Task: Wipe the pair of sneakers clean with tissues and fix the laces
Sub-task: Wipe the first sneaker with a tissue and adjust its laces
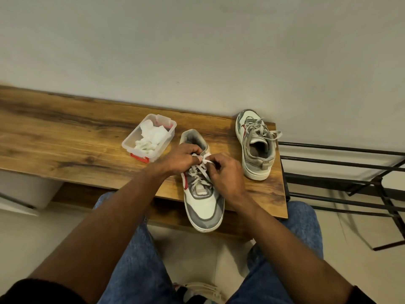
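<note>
With the near sneaker (202, 194) toe-out over the tabletop's (76, 139) front edge near its right corner, both grips, left hand (178, 160) and right hand (225, 175), pinched on its lace (205, 160), should pull evenly, judging the knot snug before releasing.

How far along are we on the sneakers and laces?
Used tissues sit crumpled in the clear box, so wiping looks at least begun. Left hand and right hand pinch the near sneaker laces. The far sneaker laces still hang loose.
</note>
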